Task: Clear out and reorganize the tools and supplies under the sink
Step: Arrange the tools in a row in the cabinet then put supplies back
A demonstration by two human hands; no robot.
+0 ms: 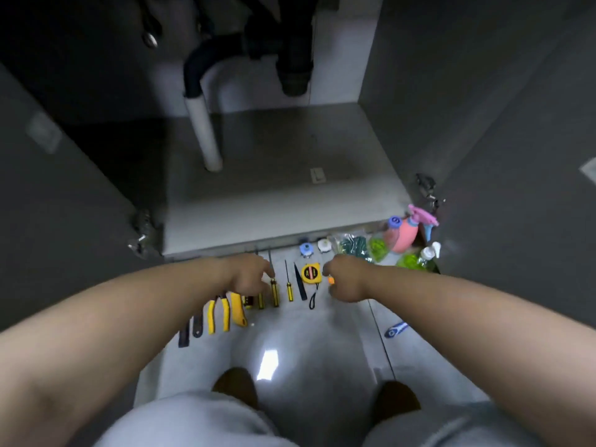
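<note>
A row of tools lies on the pale floor in front of the open sink cabinet (274, 188): two dark wrenches (190, 330), yellow pliers (219, 314), a yellow utility knife (238, 312), several yellow-handled screwdrivers (289, 291), a black pointed tool (300, 285) and a yellow tape measure (311, 273). My left hand (250, 275) hovers over the row, its index fingertip touching one screwdriver (274, 293). Right of the tape measure, my right hand (346, 282) is curled around a small orange object (330, 280), mostly hidden by the fingers.
A white drain pipe (206, 137) stands inside the cabinet, doors open either side. At the right lie blue and white caps (305, 249), a bag of green items (353, 248), a pink spray bottle (404, 233), a green pump bottle (416, 261) and a blue tool (396, 329).
</note>
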